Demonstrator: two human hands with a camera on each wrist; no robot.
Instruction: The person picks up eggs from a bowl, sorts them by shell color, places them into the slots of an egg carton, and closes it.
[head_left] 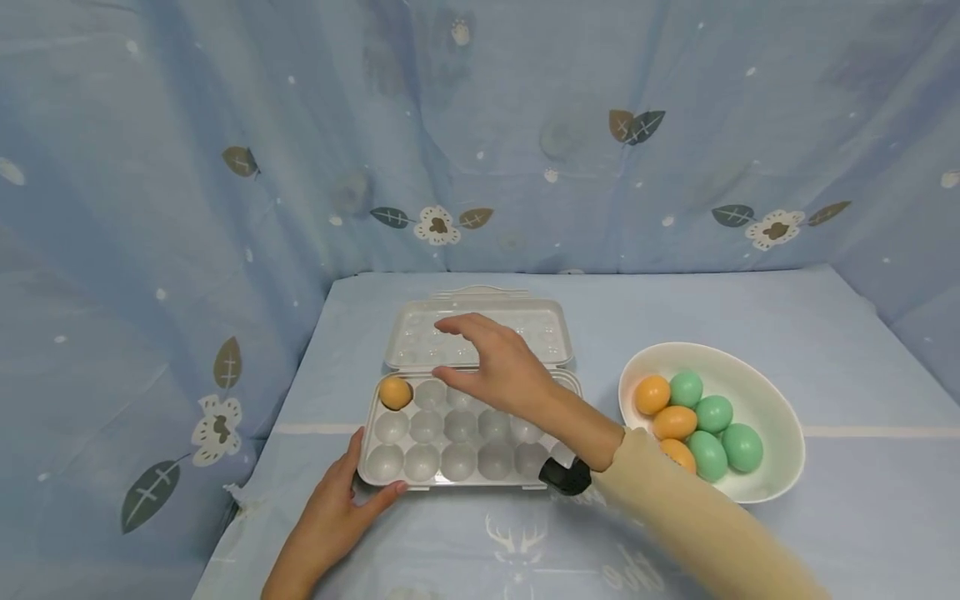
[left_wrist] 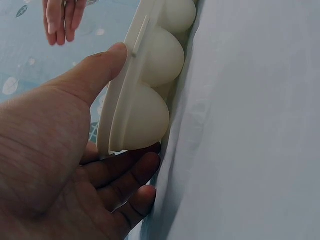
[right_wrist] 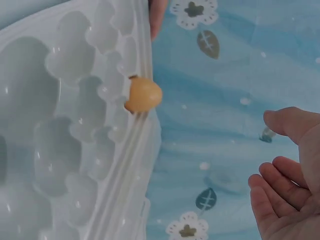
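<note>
A white plastic egg carton (head_left: 459, 427) stands with its lid (head_left: 480, 321) folded back behind it. One orange egg (head_left: 394, 392) sits in the back left cup. At the front left corner my left hand (head_left: 333, 512) grips the carton, its thumb on the front rim and fingers around the left end; in the left wrist view the fingertips curl beneath the rounded cups (left_wrist: 145, 117). My right hand (head_left: 502, 367) hovers over the back of the carton with nothing in it, thumb and fingers spread apart. In the right wrist view the egg (right_wrist: 145, 94) is apart from this hand.
To the right stands a white oval bowl (head_left: 783, 467) holding several orange eggs (head_left: 675, 422) and green eggs (head_left: 742, 447). My right forearm's cream sleeve (head_left: 690, 517) crosses in front of it. A blue patterned cloth (head_left: 480, 150) hangs behind the table.
</note>
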